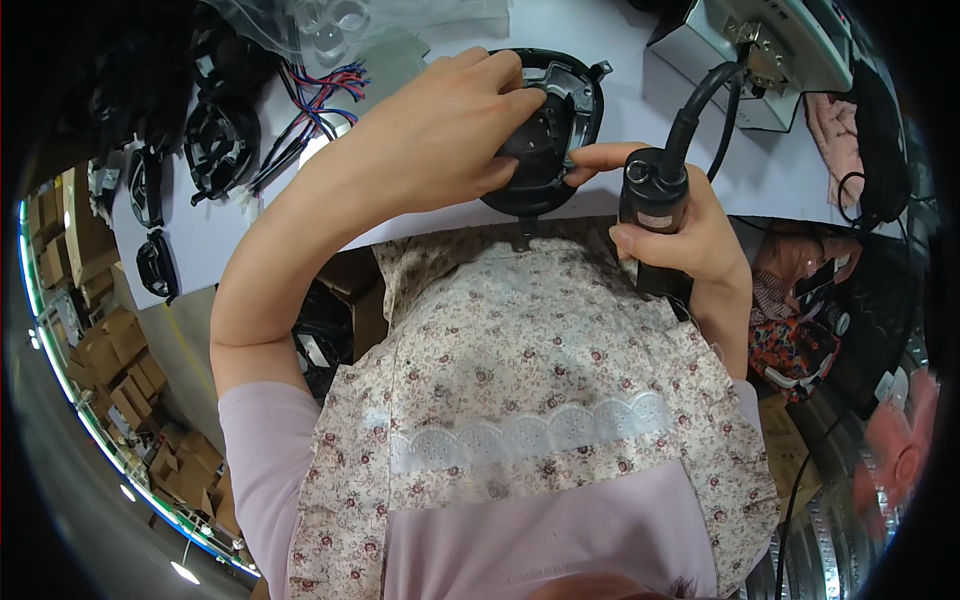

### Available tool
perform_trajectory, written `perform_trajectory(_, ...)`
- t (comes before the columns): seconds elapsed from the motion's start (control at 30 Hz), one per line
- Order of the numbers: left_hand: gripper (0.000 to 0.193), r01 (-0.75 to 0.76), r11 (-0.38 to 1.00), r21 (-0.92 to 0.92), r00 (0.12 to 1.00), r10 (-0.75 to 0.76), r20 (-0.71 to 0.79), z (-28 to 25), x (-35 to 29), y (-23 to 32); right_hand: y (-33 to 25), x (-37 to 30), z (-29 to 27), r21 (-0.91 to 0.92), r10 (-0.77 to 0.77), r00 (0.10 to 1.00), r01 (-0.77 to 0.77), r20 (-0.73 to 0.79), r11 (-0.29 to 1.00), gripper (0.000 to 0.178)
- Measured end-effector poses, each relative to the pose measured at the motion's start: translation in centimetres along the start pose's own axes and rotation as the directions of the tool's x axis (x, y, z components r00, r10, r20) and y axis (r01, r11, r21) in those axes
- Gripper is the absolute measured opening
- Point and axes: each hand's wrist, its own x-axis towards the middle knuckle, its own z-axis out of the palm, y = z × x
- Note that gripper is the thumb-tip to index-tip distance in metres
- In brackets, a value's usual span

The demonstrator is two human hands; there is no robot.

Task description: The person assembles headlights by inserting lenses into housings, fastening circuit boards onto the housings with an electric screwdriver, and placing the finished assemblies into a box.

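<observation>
A black, rounded plastic housing with a ribbed inner frame lies at the front edge of the white table. My left hand reaches over it and grips its left side, fingers bent into the inner part. In my right hand is a black corded electric screwdriver, its cable rising from the top end. The right index finger stretches out and touches the housing's lower right rim. The screwdriver's tip is hidden below the hand. What lies under my left fingers cannot be seen.
Red, blue and black wires lie left of my forearm, near a clear plastic bag. Similar black housings sit farther left. A white box unit stands back right, the cable passing before it, with a pink cloth beside it.
</observation>
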Motion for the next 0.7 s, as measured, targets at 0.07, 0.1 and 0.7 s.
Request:
perform_trajectory(0.07,0.055,-0.012,1.0,0.023,1.0,0.012,0.002,0.1,0.0,-0.1,0.4,0.1,0.0,-0.019,-0.022,1.0,0.022,-0.004,1.0,0.057)
perform_trajectory(0.1,0.054,-0.018,0.999,0.027,0.998,0.019,-0.053,0.2,-0.2,-0.3,0.6,0.2,0.0,-0.04,-0.047,0.999,0.046,-0.007,0.998,0.057)
perform_trajectory(0.7,0.046,0.056,0.997,0.056,0.98,-0.044,-0.196,0.9,-0.2,0.1,1.2,1.0,0.5,-0.054,0.099,0.991,-0.104,-0.085,0.993,0.056)
